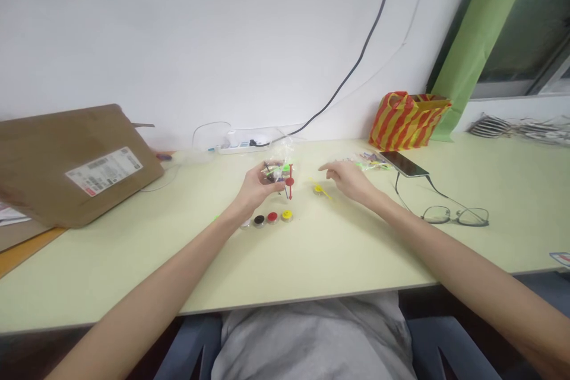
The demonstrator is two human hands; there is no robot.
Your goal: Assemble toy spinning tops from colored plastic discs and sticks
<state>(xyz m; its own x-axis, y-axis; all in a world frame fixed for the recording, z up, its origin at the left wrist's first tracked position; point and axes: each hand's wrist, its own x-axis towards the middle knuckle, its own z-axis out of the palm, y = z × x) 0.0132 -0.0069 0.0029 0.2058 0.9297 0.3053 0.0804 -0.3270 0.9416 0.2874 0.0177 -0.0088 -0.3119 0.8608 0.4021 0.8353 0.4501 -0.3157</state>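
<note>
My left hand [253, 193] is closed around a bunch of small colored plastic pieces [278, 173] in green, blue, white and black; clear plastic shows behind them. A red disc with a thin bar [290, 181] sticks out at its fingertips. My right hand [350, 180] hovers over the table with its index finger stretched out and nothing visible in it. Just below its fingers lies a yellow disc with a thin yellow bar [318, 190]. Nearer to me stands a row of small round pieces with clear bases: black [259, 221], red [272, 217] and yellow [287, 215]. My left wrist partly covers the row's left end.
A cardboard box [102, 160] stands at the left. Along the wall lies a power strip [243, 147] with a black cable [356, 62]. At the right are a bag of colored pieces [371, 161], a striped bag [403, 122], a phone [404, 164] and eyeglasses [454, 215].
</note>
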